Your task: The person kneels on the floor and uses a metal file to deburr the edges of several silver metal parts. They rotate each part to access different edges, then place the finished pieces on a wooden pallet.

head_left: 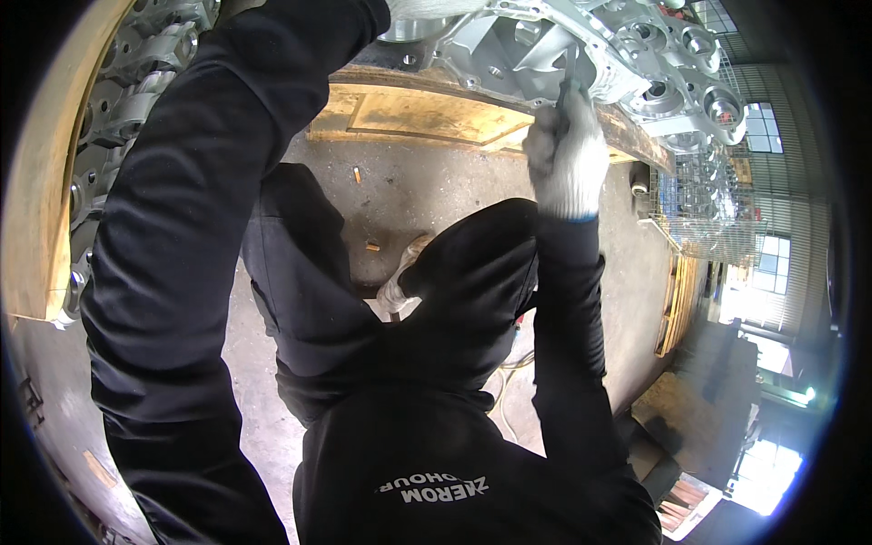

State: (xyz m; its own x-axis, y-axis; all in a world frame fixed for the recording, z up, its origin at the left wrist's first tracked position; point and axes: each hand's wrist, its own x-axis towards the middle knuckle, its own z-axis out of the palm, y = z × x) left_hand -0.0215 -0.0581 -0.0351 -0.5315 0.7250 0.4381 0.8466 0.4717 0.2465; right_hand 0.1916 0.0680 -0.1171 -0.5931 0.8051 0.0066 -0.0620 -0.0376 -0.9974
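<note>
A large silver metal casting (481, 45) with ribs, holes and a hollow inside lies on the wooden bench (418, 113) in front of me. My right hand (568, 168), in a white knit glove, is closed round a slim hand tool (569, 77) with a dark handle; its narrow blade reaches into the hollow of the casting. The exact kind of tool cannot be made out. At the top edge, my left hand (431, 7), also gloved in white, rests at the casting's upper left side. Its fingers are out of sight.
More silver castings (658, 91) stand at the right of the bench. Others fill a wooden crate (41, 182) on the left. A wire basket (713, 218) and wooden pallets (677, 304) are farther right. A hose (509, 372) lies on the concrete floor behind my leg.
</note>
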